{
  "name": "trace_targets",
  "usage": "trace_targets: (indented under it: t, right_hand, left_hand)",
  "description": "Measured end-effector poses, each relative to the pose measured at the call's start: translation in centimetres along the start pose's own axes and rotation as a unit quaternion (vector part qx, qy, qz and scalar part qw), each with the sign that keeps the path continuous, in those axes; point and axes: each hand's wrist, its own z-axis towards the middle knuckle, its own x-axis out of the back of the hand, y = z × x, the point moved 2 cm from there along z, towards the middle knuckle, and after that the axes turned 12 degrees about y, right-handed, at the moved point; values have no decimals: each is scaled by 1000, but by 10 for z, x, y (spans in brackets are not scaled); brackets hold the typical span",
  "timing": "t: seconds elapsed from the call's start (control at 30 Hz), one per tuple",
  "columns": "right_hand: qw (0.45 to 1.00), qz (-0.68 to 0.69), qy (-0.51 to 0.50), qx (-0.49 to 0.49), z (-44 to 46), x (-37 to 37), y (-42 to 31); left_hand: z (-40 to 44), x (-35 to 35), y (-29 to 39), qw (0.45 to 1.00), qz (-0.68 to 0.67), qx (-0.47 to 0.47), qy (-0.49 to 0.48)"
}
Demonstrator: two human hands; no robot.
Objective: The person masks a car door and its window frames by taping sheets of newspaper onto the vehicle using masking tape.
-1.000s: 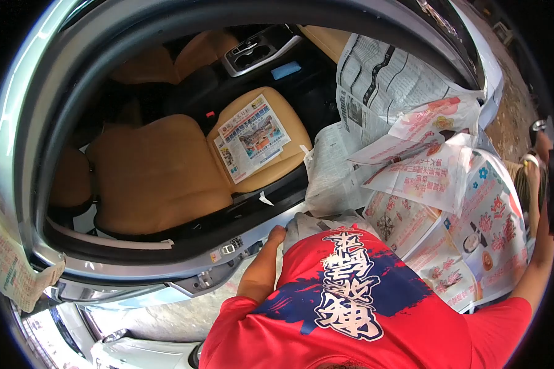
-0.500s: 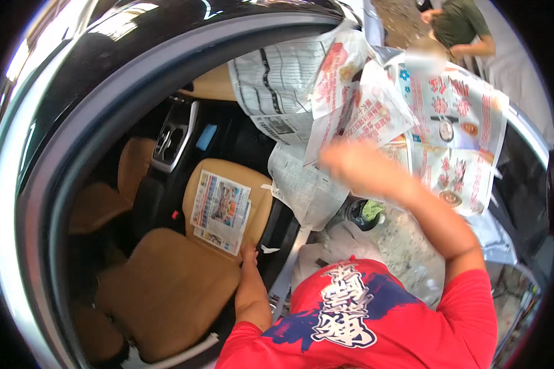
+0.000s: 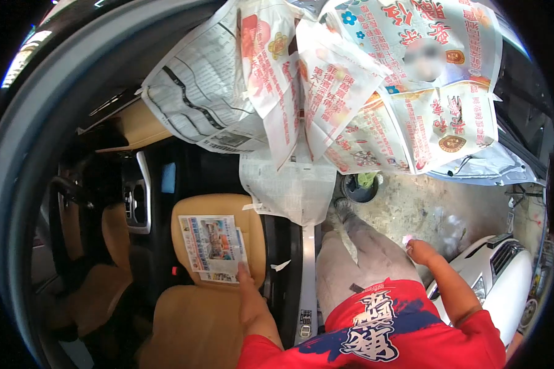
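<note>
My left hand (image 3: 245, 274) lies at the lower right corner of the folded newspaper (image 3: 212, 243) on the tan car seat (image 3: 184, 206); its fingers are too small and partly hidden to read. Out over the floor, right of my legs, my right hand (image 3: 416, 248) is closed, with a small pinkish thing at its fingertips that I cannot make out. Sheets of newspaper (image 3: 209, 92) hang over the door area at the top, and a greyish sheet (image 3: 286, 187) reaches down to the door sill.
A dark bucket (image 3: 359, 189) with a green cloth (image 3: 366, 179) stands on the floor beyond my feet. A white car (image 3: 505, 277) is at the right. The centre console (image 3: 138, 200) and a blue object (image 3: 168, 178) lie left of the sheets.
My view has turned toward the floor and seat. My left hand has gone from the door sill to the newspaper on the seat. My right hand has swung down from the hanging paper.
</note>
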Motion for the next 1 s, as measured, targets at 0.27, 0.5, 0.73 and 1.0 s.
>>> trace_targets:
  t: [0.27, 0.5, 0.73, 1.0]
  right_hand:
    - [996, 85, -26, 7, -5, -37, -12]
    - [995, 94, -23, -29, 1, -47, 13]
    - [997, 62, -38, -36, 3, -47, 15]
    - [998, 31, -35, 32, 2, -39, -14]
  left_hand:
    - [27, -8, -1, 999, -17, 1, 32]
    - [30, -2, 14, 995, 9, 82, 56]
    - [55, -32, 17, 984, 22, 98, 150]
    - [-16, -23, 32, 935, -346, 83, 3]
